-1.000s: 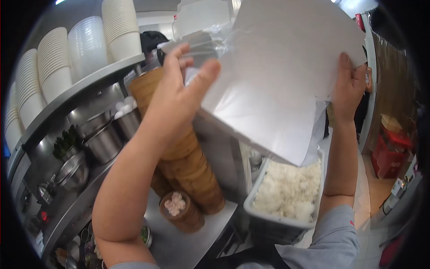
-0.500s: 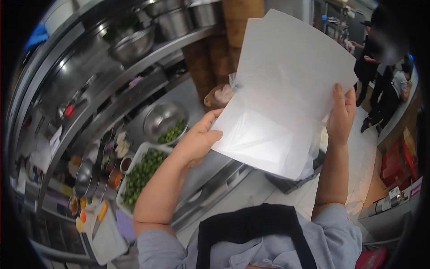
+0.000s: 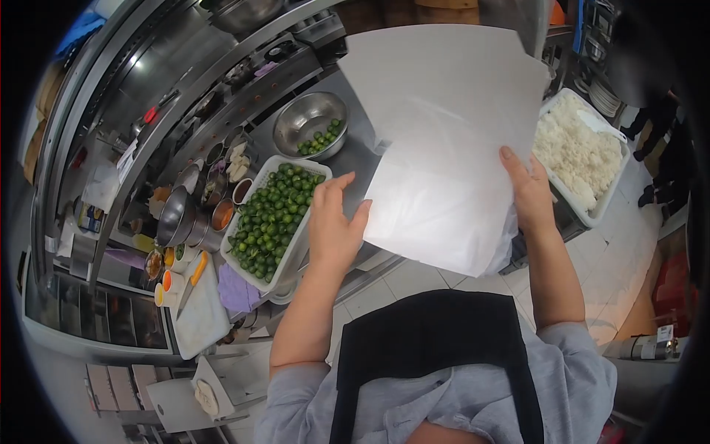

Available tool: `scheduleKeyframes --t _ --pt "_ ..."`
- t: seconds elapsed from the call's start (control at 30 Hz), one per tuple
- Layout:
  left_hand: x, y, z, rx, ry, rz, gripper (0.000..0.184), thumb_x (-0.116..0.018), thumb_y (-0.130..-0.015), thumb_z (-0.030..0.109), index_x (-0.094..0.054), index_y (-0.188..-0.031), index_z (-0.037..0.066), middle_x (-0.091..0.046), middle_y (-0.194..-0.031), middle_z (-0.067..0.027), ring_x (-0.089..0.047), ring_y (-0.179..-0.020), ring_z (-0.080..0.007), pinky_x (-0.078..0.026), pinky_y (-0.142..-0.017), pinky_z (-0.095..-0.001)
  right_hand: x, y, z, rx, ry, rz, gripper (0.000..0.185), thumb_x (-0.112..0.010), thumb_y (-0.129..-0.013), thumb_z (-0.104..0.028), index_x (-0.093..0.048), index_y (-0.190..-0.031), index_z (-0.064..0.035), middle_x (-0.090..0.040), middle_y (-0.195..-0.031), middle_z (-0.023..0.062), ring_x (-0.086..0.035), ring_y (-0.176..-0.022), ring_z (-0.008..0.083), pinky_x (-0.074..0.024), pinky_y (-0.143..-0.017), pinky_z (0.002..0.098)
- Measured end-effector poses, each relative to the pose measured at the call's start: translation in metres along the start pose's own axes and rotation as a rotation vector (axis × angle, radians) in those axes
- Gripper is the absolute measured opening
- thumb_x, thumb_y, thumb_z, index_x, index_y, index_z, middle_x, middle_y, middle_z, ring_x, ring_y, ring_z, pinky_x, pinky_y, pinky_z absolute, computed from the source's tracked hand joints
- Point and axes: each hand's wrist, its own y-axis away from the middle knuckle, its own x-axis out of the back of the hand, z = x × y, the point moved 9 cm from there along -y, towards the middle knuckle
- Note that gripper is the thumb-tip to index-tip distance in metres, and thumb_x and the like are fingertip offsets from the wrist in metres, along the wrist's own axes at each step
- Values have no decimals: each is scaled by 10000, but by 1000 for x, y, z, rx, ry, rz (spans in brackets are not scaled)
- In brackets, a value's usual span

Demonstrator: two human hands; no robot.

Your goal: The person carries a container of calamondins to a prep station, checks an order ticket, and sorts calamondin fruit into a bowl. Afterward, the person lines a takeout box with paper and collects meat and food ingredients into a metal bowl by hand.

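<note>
Large pale sheets (image 3: 451,133), perhaps paper with a plastic film, spread in front of my chest and hide part of the steel counter. My right hand (image 3: 529,189) grips their right edge, thumb on top. Beside their lower left edge is my left hand (image 3: 336,222), its thumb and fingers apart, with nothing in it. Just left of that hand, a white basket (image 3: 325,170) holds many small green fruits (image 3: 270,229). Behind the basket, a steel bowl (image 3: 296,122) contains more of the green fruits.
A tub (image 3: 625,166) of white rice (image 3: 577,148) stands at the right. To the left are a cutting board (image 3: 203,318) with an orange-handled knife (image 3: 197,270), a purple cloth (image 3: 237,288) and several small containers. Dark-clothed people's legs (image 3: 658,126) show at the far right.
The view has swung down and left. My left hand, earlier on the sheets' edge, has come off it with fingers apart. My right hand still holds them.
</note>
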Motion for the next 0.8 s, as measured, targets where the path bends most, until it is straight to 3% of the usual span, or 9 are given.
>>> scheduleKeyframes --t 0.03,0.13,0.17,0.3,0.37,0.47,0.6,0.67,0.8 --pt "-1 -2 13 -97 -42 10 301 -690 -759 162 -599 -1018 38 -548 -1050 -144 -504 -1051 -323 -418 -887 -397 1 -1 1 50 52 -53 300 -576 -901 -160 -558 -1145 12 -620 -1034 59 -571 -928 114 -444 -818 246" --pt "-17 -8 45 -157 -216 -87 302 -713 -749 207 -589 -969 42 -558 -1036 -134 -518 -1014 -312 -428 -843 -395 3 0 2 121 126 -154 250 -546 -913 -109 -571 -1131 10 -624 -1012 34 -556 -924 85 -437 -811 232" --pt "-20 -14 44 -102 -290 -94 286 -707 -766 278 -591 -882 44 -588 -931 -123 -560 -896 -322 -452 -761 -407 1 2 -2 157 158 -171 254 -543 -918 -122 -570 -1133 12 -620 -1008 28 -550 -919 81 -434 -808 227" --pt "-27 -35 24 80 -403 -168 306 -671 -806 319 -590 -826 25 -611 -828 -135 -592 -772 -329 -468 -685 -418 -7 4 -9 233 226 -220 267 -536 -930 -150 -567 -1138 14 -614 -997 15 -538 -905 73 -428 -801 220" --pt "-24 -39 15 107 -188 -80 343 -641 -836 340 -585 -811 3 -632 -770 -146 -608 -694 -323 -474 -645 -413 -7 1 -6 217 223 -236 270 -534 -932 -157 -567 -1139 14 -614 -998 16 -538 -904 75 -429 -801 222" --pt "-24 -36 6 189 -30 -58 303 -624 -854 293 -578 -850 -7 -650 -783 -160 -624 -709 -313 -477 -655 -377 -6 -2 -4 197 226 -244 273 -535 -931 -163 -567 -1139 12 -615 -997 18 -538 -903 76 -429 -802 224" --pt "-16 -33 -5 233 35 -29 238 -595 -878 239 -582 -885 1 -645 -739 -152 -625 -685 -277 -476 -649 -340 -9 -4 -7 212 299 -248 269 -541 -924 -155 -572 -1133 11 -619 -989 18 -539 -904 74 -428 -806 227" --pt "-14 -34 -7 205 184 -21 148 -595 -887 133 -567 -868 -12 -609 -744 -39 -547 -671 -89 -451 -633 -239 -10 -7 -1 185 311 -263 267 -548 -918 -148 -574 -1132 10 -623 -989 17 -541 -904 74 -428 -806 228" --pt "-1 -37 -5 8 356 144 107 -591 -880 78 -556 -946 1 -634 -832 -82 -588 -686 -127 -483 -642 -265 -18 -4 5 58 259 -264 276 -572 -908 -152 -579 -1132 10 -631 -995 28 -555 -897 80 -432 -803 231"
